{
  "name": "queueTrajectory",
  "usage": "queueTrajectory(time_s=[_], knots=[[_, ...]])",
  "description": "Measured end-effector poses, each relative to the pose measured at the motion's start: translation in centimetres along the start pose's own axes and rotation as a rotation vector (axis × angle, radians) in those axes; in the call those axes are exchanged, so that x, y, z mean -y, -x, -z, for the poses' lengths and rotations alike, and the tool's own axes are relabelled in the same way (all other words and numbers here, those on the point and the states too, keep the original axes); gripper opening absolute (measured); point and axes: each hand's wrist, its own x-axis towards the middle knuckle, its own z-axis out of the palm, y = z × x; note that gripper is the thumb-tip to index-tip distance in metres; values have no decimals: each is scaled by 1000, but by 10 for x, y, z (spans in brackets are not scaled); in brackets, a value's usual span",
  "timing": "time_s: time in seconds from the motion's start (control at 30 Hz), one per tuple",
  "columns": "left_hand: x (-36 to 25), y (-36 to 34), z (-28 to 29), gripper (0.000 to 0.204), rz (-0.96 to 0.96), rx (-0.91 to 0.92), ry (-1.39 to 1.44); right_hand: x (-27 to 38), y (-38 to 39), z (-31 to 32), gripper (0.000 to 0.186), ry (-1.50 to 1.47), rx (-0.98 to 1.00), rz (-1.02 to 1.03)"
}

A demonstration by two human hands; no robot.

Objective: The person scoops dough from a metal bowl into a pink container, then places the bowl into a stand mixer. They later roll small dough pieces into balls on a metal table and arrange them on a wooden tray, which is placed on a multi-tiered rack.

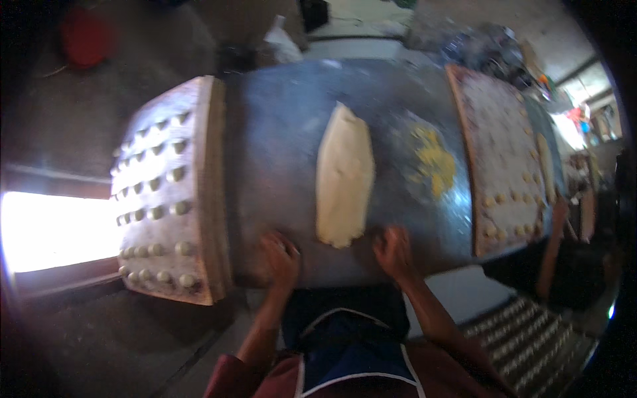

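A long flat piece of pale dough (345,176) lies lengthwise on the dark metal table (279,132), its narrow end pointing away from me. My left hand (281,257) rests at the table's near edge, left of the dough and apart from it, fingers curled in. On the other side, close to the dough's near right corner, my right hand (394,251) rests loosely fisted on the tabletop. Neither hand shows anything in its grip. Right of the dough, a yellow, crumbly-looking smear (434,162) spreads on the metal.
A stack of boards (215,192) at the left carries rows of small dough balls (154,212). Another board (497,146) at the right holds more small pieces. A co-worker's arm (552,245) reaches in there. Below right is a tray (531,345) of rowed pieces.
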Motion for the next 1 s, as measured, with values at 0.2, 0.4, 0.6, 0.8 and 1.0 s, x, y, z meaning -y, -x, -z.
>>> queueTrajectory(time_s=[0.2,0.4,0.6,0.8,1.0], knots=[[-18,-12,45,29,-158,153,38,-48,32,40,21,-39,141,-267],[7,-41,99,26,-325,340,182,-4,12,80,22,-19,252,-250],[60,-249,172,42,-378,21,389,101,-189,87,33,-106,197,88],[145,-477,160,76,-264,-213,401,326,-463,13,84,-806,-413,558],[190,-520,83,86,-156,-25,227,319,-529,-140,92,-27,123,315]])
